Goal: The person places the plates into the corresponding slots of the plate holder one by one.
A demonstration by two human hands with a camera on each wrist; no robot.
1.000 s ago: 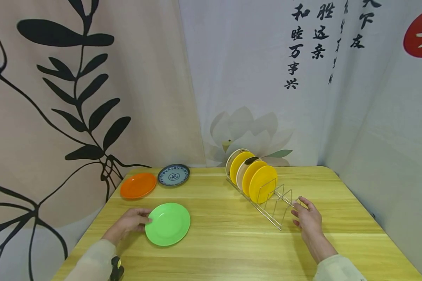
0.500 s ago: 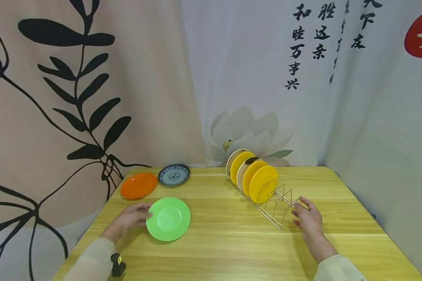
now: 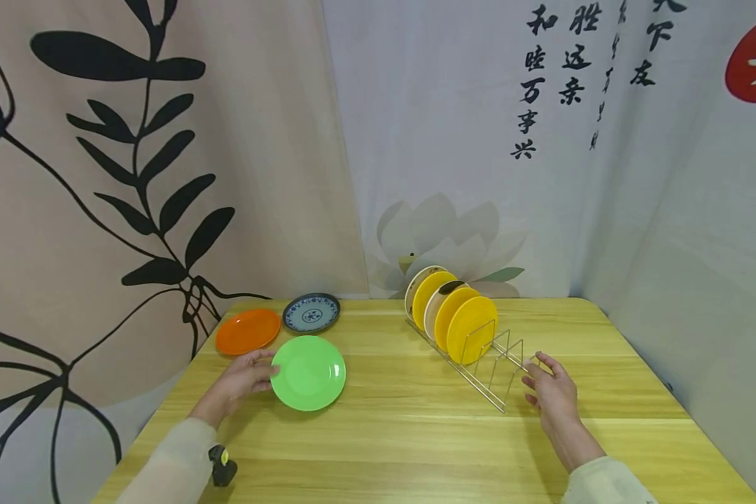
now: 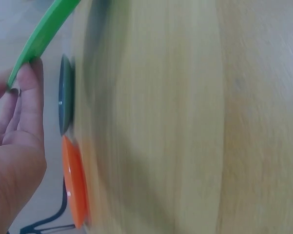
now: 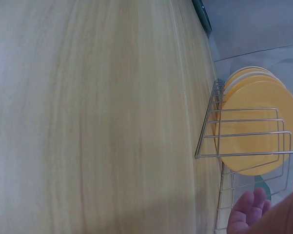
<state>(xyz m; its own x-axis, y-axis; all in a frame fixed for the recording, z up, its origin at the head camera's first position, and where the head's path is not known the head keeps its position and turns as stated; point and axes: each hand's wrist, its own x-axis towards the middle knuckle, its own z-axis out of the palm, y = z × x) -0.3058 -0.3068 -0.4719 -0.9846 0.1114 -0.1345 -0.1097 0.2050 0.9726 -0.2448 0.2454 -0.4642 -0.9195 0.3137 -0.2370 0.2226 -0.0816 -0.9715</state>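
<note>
Green plate [image 3: 309,373], 1, likely light, stiff: left hand [image 3: 244,381] is clamping fingers on its rim, surest hold, toward left edge of surface [image 3: 416,441]; right hand [image 3: 554,395] at rack [image 5: 258,154], grip unclear.

left arm [image 3: 175,455]: sleeved, angled forward and inward from the lower left | left hand [image 3: 244,381]: thumb opposed to fingers in a pinch | right arm [image 3: 605,483]: sleeved, angled forward and leftward | right hand [image 3: 554,395]: thumb and forefinger pinching, other fingers loosely curled | hands well apart, similar reach
</note>
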